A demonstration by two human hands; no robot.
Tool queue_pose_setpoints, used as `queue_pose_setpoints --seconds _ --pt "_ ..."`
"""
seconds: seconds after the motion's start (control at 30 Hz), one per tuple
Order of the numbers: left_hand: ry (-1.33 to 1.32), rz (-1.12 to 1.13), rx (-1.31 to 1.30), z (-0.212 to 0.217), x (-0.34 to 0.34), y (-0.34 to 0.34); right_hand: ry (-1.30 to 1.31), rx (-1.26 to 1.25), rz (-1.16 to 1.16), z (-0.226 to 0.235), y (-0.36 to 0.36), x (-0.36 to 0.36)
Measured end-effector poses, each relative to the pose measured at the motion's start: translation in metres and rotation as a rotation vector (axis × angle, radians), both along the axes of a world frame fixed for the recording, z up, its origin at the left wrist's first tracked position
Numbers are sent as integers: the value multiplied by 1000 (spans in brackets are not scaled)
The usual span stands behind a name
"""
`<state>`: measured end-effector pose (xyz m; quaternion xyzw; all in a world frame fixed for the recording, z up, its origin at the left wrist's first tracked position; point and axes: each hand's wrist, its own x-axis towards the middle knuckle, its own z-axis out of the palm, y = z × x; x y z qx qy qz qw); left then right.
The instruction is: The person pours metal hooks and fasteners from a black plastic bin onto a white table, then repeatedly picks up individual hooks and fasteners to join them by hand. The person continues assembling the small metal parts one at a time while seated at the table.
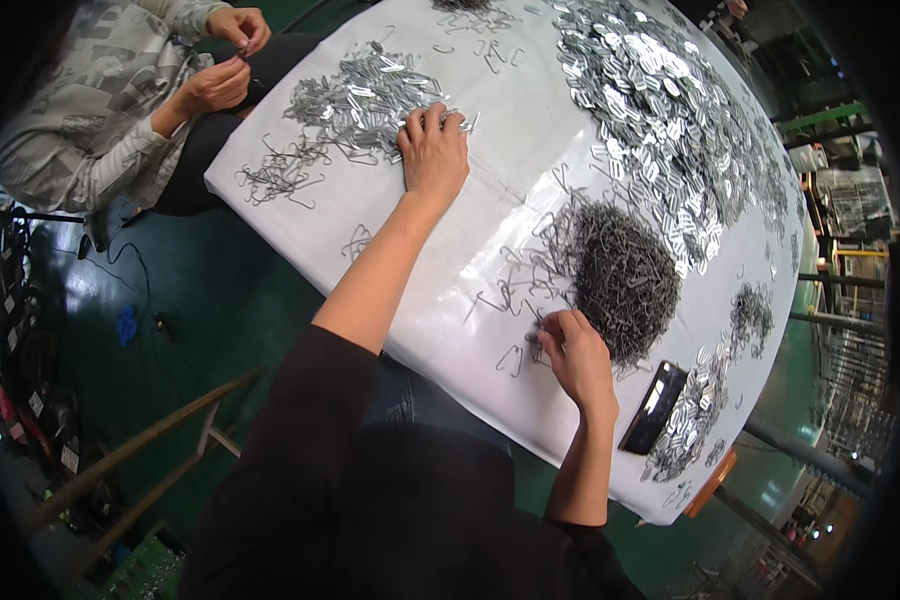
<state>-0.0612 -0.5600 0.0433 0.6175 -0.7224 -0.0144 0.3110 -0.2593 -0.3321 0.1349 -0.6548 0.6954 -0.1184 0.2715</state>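
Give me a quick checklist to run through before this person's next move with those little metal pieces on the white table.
1. Left hand on the assembled clip pile: ok, fingers rest on its edge.
2. Right hand at the dark wire hook heap: ok, touching its near edge.
3. Right hand grasping a hook: cannot tell, fingers curl over.
4. Flat shiny plates within reach: ok, spread along the far side.
5. Black phone safe: not ok, close to the table edge.
6. Co-worker's hands clear: ok, apart at the far corner.

A factory workshop: heaps of metal clips (660,110) cover a white worktable (510,150), green floor (230,300), racks (855,200).
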Motion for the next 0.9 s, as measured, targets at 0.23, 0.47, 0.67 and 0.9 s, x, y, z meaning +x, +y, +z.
queue_pose_setpoints --seconds 0.23,0.47,0.67,0.9 --pt "-25 -183 5 7 -11 77 -2 -57 -8 8 0 0" --pt "-91 -335 139 12 9 124 -184 -199 -42 13 -30 -1" --pt "142 -316 153 27 22 169 144 -174 -151 -6 -164 -21" --pt "253 -243 44 37 34 178 378 113 -45 -23 -210 -1"
